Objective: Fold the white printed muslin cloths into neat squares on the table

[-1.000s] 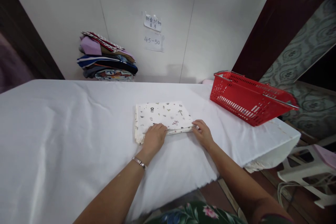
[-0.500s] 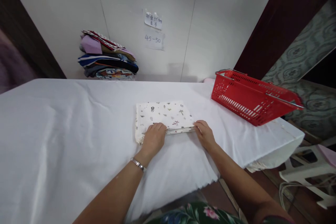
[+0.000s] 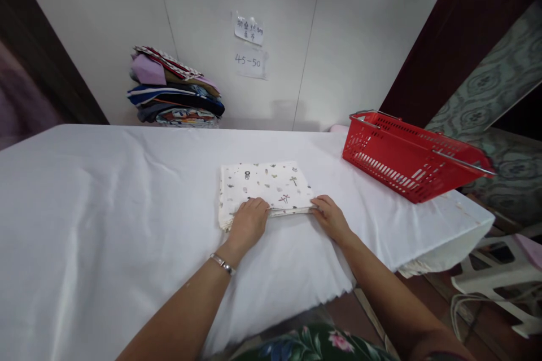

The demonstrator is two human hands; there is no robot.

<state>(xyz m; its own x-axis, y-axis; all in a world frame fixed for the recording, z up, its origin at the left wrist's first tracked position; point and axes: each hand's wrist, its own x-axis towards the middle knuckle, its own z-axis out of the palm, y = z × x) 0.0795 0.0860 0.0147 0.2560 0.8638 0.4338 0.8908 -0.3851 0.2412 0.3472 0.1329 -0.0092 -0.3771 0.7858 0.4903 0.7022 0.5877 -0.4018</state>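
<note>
A folded white cloth with small prints lies on the white-covered table, a little right of the middle. My left hand grips its near edge, fingers curled over the fabric, a bracelet on the wrist. At the cloth's near right corner my right hand pinches the edge, fingers closed on it. Both forearms reach in from the bottom of the view.
A red plastic basket with metal handles stands on the table's right end. A stack of folded colourful clothes rests against the wall at the back. Two paper notes hang on the wall. White plastic stools stand right of the table.
Both hands have stayed on the cloth's near edge. The camera has shifted slightly; nothing else has moved.
</note>
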